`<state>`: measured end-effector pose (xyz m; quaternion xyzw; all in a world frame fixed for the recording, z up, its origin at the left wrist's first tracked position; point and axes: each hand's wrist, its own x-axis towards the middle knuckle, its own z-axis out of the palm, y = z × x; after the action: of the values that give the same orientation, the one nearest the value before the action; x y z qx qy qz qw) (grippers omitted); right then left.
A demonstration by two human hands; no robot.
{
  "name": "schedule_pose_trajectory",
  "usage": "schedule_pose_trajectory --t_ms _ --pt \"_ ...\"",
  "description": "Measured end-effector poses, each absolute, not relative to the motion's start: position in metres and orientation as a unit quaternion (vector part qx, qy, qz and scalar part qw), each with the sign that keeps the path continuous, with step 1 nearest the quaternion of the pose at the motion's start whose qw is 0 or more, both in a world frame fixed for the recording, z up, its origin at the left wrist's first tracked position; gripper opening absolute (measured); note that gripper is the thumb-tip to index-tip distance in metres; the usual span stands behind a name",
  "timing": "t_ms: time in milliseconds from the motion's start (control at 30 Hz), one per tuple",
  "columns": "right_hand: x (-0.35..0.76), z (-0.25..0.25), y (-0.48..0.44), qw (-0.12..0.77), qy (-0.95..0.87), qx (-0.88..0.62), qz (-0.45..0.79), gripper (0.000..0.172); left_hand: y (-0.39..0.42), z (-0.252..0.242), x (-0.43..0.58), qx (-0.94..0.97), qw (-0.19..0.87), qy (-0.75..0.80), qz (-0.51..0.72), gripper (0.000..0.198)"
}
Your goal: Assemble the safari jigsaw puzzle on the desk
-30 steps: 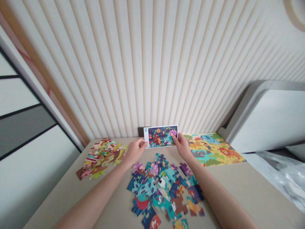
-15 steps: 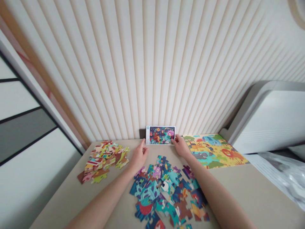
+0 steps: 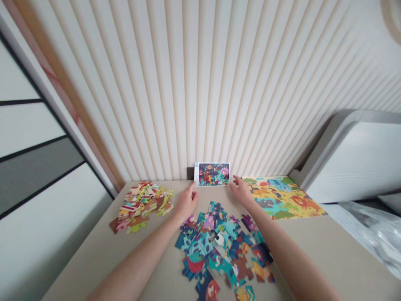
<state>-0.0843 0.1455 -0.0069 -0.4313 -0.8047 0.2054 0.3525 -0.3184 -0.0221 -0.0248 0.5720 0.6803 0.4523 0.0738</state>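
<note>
A small picture card (image 3: 214, 174) with a dark, colourful scene leans upright against the ribbed wall at the table's back edge. My left hand (image 3: 187, 201) is at its lower left corner, index finger extended and the other fingers loosely curled, holding nothing. Just off the card's right edge is my right hand (image 3: 241, 190), fingers apart and nothing between them. Between my forearms lies a loose heap of teal, purple and dark blue puzzle pieces (image 3: 200, 244).
Another heap of pieces (image 3: 140, 205), red, cream and green, lies at the left. An assembled animal puzzle (image 3: 282, 196) is at the back right, partly behind my right forearm. Clear plastic wrapping (image 3: 372, 225) sits beyond the table's right side.
My right hand has let go of the card's right edge and its fingers have opened. The card stands slightly further back. The whole view has shifted a little.
</note>
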Motion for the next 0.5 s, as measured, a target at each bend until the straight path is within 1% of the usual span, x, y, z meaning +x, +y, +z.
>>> schedule_pose_trajectory --t_ms 100,200,367,433,500 --pt "-0.062 -0.006 0.12 0.352 -0.825 -0.395 0.201 0.038 -0.028 -0.018 -0.314 0.597 0.057 0.661 0.452 0.041" --pt "-0.043 0.0 0.083 0.307 -0.857 -0.352 0.216 0.029 -0.04 -0.004 -0.305 0.635 0.044 0.636 0.437 0.034" --pt "-0.028 0.017 0.029 0.234 -0.894 -0.288 0.252 0.032 -0.079 0.022 -0.284 0.717 0.006 0.61 0.337 0.026" --pt "-0.029 0.022 0.014 0.213 -0.903 -0.271 0.255 0.036 -0.099 0.024 -0.276 0.741 -0.002 0.598 0.303 0.029" --pt "-0.033 0.026 0.003 0.197 -0.912 -0.256 0.252 0.04 -0.118 0.019 -0.27 0.749 -0.01 0.598 0.284 0.041"
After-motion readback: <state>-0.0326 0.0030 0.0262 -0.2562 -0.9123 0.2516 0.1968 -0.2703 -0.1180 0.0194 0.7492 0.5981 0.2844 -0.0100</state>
